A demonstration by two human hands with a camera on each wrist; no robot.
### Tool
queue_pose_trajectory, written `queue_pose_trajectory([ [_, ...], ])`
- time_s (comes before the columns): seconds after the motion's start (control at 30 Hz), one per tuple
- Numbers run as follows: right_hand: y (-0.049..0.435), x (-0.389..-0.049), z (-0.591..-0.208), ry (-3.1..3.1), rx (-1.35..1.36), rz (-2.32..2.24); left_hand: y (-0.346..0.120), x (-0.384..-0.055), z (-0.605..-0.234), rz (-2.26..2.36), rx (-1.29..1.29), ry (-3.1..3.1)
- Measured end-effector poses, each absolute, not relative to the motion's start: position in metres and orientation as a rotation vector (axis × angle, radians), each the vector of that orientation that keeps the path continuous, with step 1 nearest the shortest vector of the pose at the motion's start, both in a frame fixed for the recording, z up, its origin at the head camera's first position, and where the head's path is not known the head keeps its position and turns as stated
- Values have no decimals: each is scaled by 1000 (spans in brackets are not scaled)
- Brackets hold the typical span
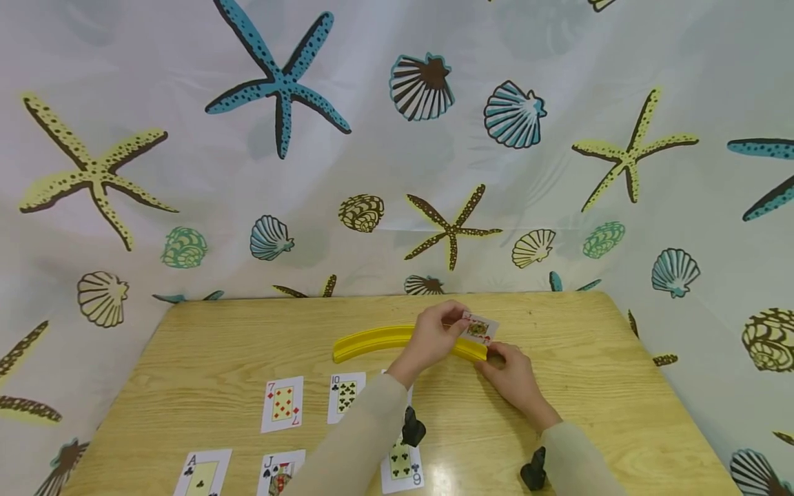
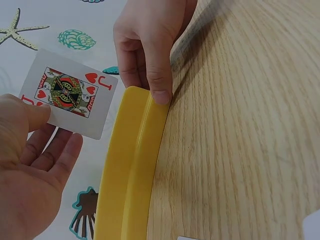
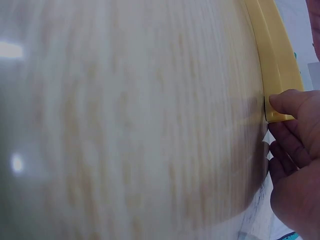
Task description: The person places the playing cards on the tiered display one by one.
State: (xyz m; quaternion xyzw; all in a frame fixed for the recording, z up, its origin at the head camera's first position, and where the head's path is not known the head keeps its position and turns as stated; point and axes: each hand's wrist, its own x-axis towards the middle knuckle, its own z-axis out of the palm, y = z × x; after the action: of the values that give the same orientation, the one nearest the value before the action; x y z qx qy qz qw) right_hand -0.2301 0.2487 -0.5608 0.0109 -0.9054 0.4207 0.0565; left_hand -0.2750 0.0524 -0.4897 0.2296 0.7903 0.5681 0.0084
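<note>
My left hand (image 1: pixel 442 331) pinches a jack of hearts (image 1: pixel 481 329) by its edge and holds it upright just above the right end of a curved yellow card holder (image 1: pixel 378 339). In the left wrist view the card (image 2: pixel 70 92) faces the camera, with the left hand's (image 2: pixel 30 165) thumb on its corner. My right hand (image 1: pixel 507 368) grips the holder's right end, thumb pressed on the tip (image 3: pixel 277 107). Seen from the left wrist, the right hand's (image 2: pixel 150 60) fingers clamp the holder (image 2: pixel 130 170) from both sides. The card is not touching the holder.
Several cards lie face up on the wooden table (image 1: pixel 558 331): a seven of diamonds (image 1: pixel 282 403), a ten of clubs (image 1: pixel 345 396), an ace of clubs (image 1: pixel 201 475), another jack (image 1: pixel 282 477) and a nine of clubs (image 1: pixel 402 461). A seashell-print curtain (image 1: pixel 397 138) hangs behind.
</note>
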Motion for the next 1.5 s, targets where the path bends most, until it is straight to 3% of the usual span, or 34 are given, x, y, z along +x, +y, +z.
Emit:
queue_pose_trajectory([
  [1.5,247,-228,-558,-2739,41,1298,49,-290,-505,1744,573,2457],
])
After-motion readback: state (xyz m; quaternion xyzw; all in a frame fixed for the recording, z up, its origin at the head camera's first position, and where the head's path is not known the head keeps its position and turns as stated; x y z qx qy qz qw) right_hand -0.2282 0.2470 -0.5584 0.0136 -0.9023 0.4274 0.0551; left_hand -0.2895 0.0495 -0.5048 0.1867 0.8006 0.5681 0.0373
